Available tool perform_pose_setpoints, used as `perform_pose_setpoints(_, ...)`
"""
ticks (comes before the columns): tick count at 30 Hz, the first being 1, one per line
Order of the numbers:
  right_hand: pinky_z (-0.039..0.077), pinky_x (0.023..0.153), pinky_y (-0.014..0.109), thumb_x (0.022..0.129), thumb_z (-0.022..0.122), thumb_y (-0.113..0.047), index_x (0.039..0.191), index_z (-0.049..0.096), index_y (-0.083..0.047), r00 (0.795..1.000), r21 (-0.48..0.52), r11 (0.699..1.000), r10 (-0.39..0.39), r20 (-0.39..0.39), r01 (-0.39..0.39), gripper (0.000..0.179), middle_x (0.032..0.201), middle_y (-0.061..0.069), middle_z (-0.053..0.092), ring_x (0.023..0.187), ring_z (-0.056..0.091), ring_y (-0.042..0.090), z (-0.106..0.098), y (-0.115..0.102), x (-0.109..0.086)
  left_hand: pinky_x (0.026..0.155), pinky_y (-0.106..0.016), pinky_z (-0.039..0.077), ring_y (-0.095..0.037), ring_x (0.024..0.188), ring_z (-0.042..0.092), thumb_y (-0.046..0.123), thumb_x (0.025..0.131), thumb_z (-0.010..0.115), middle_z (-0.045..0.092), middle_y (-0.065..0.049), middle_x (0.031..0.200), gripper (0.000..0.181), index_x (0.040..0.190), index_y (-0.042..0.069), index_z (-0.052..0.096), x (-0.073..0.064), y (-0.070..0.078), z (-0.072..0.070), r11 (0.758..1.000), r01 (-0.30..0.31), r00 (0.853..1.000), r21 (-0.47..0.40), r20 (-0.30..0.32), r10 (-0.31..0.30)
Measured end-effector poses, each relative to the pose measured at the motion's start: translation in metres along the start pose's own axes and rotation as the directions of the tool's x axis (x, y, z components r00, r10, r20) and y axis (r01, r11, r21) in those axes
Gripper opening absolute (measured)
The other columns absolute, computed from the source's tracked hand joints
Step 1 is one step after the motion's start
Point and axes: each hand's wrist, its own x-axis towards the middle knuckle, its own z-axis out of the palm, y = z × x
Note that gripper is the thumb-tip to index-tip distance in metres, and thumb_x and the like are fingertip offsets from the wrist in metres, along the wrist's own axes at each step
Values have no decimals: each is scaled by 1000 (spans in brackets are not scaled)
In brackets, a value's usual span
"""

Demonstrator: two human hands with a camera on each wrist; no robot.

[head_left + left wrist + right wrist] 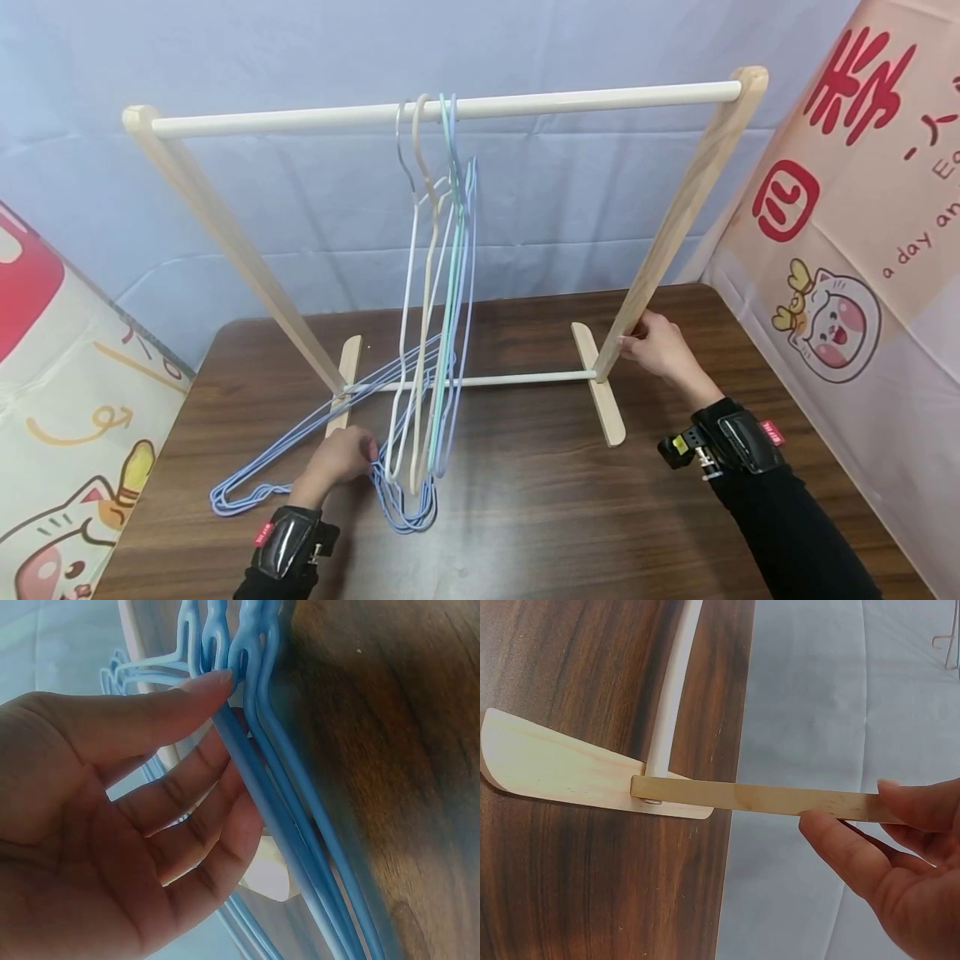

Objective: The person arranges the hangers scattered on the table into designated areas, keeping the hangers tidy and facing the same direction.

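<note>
My left hand [337,460] pinches a bunch of blue wire hangers [259,772] between thumb and fingers near the bends by their necks. These hangers lie low over the table's left part, crossing the rack's left foot [349,358]. On the rack's top rail [600,100] hang a white hanger [412,267], a beige hanger [428,275], and green and blue ones close beside them. With thumb and fingers, my right hand [663,350] holds the rack's right wooden upright [675,218] low down, above its foot [562,761]. Some of the bunched hangers are hidden behind the hanging ones.
The rack stands on a dark wooden table [517,517]. A thin white lower bar [525,379] joins its two feet. Behind the table hangs a pale blue cloth [300,50], and printed cloths [862,250] flank both sides.
</note>
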Motion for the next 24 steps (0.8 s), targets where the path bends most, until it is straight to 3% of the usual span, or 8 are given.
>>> perform_pose_setpoints(9, 49, 78, 43, 90, 51, 1, 118, 43, 16, 1000, 31, 1000, 3, 2, -3, 33, 101, 36, 53, 95, 57, 46, 0, -1, 0, 54, -30, 39, -16, 57, 47, -2, 57, 68, 52, 3, 59, 21, 61, 12, 54, -4, 3, -2, 1000, 14, 1000, 13, -2, -14)
perform_pose_setpoints(18, 48, 78, 44, 90, 50, 2, 120, 42, 16, 1000, 50, 999, 5, 11, -6, 34, 103, 37, 51, 97, 55, 47, 0, 0, 0, 57, -32, 41, -16, 60, 49, -4, 58, 65, 54, 2, 64, 18, 64, 11, 55, -10, 7, -14, 999, -6, 1000, -36, -23, 6)
perform_pose_setpoints(24, 50, 77, 41, 91, 50, 2, 120, 42, 16, 1000, 45, 999, 0, 12, -1, 33, 103, 36, 51, 97, 56, 47, 0, 0, 0, 60, -33, 42, -16, 62, 51, -2, 61, 66, 56, 2, 64, 16, 64, 10, 57, -12, 9, -22, 1000, -20, 999, -14, -37, 20)
